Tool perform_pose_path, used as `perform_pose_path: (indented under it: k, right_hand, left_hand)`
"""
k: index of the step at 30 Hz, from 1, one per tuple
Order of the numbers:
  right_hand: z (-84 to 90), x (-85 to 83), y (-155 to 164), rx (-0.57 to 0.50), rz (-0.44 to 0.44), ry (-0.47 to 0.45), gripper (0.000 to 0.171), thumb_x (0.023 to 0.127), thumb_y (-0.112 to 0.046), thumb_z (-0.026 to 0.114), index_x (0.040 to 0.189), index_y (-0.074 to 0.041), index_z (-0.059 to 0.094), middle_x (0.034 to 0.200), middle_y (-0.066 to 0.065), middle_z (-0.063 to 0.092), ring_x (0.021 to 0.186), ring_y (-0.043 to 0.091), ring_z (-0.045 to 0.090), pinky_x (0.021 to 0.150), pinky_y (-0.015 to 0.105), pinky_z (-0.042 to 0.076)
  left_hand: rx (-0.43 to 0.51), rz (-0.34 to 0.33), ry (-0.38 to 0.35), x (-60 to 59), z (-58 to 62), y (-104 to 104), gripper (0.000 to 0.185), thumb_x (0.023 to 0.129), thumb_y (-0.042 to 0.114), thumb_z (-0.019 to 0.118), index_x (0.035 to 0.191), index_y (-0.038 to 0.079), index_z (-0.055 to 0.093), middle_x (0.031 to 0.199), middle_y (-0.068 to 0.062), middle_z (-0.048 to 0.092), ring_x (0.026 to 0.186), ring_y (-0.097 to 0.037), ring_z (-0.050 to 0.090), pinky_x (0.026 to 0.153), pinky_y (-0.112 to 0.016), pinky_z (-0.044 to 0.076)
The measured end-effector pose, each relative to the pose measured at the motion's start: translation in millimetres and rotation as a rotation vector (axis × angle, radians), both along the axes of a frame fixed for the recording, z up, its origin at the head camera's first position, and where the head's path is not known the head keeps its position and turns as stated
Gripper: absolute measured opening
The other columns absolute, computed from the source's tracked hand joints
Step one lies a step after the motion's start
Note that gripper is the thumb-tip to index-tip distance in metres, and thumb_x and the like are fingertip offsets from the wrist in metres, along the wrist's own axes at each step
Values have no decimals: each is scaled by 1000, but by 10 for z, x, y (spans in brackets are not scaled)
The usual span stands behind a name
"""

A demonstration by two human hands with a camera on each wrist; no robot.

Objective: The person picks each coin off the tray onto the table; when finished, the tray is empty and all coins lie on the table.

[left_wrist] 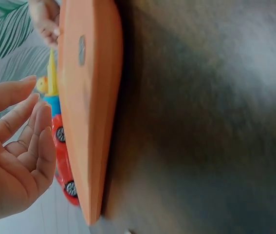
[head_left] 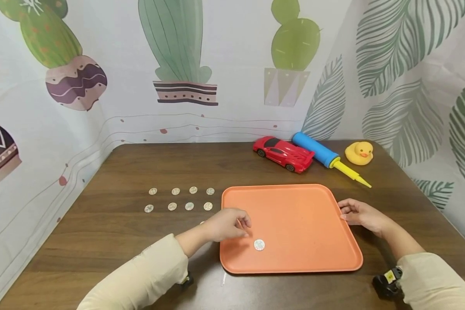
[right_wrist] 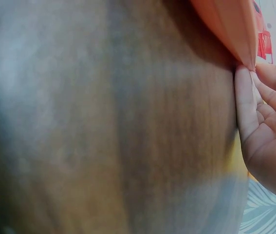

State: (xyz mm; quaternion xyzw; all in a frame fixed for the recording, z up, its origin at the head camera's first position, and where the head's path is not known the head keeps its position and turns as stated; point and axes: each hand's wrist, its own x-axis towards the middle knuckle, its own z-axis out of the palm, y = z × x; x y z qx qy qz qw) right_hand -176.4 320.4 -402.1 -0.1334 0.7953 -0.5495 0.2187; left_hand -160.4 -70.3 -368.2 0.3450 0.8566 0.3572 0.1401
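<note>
An orange tray point(head_left: 294, 215) lies on the wooden table. Over its left side hovers my left hand point(head_left: 226, 224), fingers loosely bent and nothing between them; the left wrist view shows the bare palm and fingertips apart. Near that hand a single silvery coin point(head_left: 259, 245) lies flat on the tray. At the tray's right rim, my right hand point(head_left: 366, 216) holds the edge between thumb and fingers. Left of the tray, several coins point(head_left: 189, 206) sit in rows on the table, one of them point(head_left: 202, 222) mostly hidden behind my left hand.
Behind the tray stand a red toy car point(head_left: 283, 153), a blue and yellow pump point(head_left: 317, 149) and a yellow rubber duck point(head_left: 359, 153). A cloth printed with cacti and leaves point(head_left: 232, 64) hangs along the table's back edge.
</note>
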Motion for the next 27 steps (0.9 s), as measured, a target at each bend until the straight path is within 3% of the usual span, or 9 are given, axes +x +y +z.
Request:
perform_pose_path:
  k: [9,10,12,16,18,27]
  right_hand:
    - [-17,-12,6,3,8,2,43,86,-5,49,112,21,27,92,11,49,80,12,53,70,27,46]
    - [-20,-10,6,4,4,-2,43,86,-5,49,112,20,27,92,11,49,80,11,53,70,26,46]
    - [-24,-8,7,1,5,-5,43,86,-5,49,112,21,27,91,11,49,80,11,53,70,26,46]
    - [-30,-8,15,-6,8,-1,42,86,-5,49,111,21,27,91,10,49,80,11,53,70,26,46]
    - [-30,-7,20,-7,12,2,42,86,-5,48,111,21,27,91,9,49,79,11,53,70,26,46]
    - [-13,-12,12,16,4,-5,43,85,-6,49,112,20,27,91,10,49,80,11,53,70,26,46]
  left_hand:
    - [-75,-72,65,-15,-144,192,18,67,7,68,80,8,57,75,3,57,71,-7,53,66,-16,40]
    - [-73,-97,96,-46,-226,197,17,67,11,68,81,10,57,75,6,56,71,-5,52,65,-15,40]
    - [-90,-116,105,-45,-257,220,18,67,13,70,80,11,56,73,8,53,70,-3,49,65,-14,39]
    - [-141,-129,94,-17,-260,274,21,66,14,72,80,12,56,72,9,51,69,-2,47,65,-13,37]
    - [-185,-118,72,33,-181,308,22,65,11,72,80,11,57,72,8,51,69,-3,47,65,-13,36]
    - [-276,-107,126,56,-209,348,20,65,16,72,77,16,57,72,11,46,68,0,44,63,-10,32]
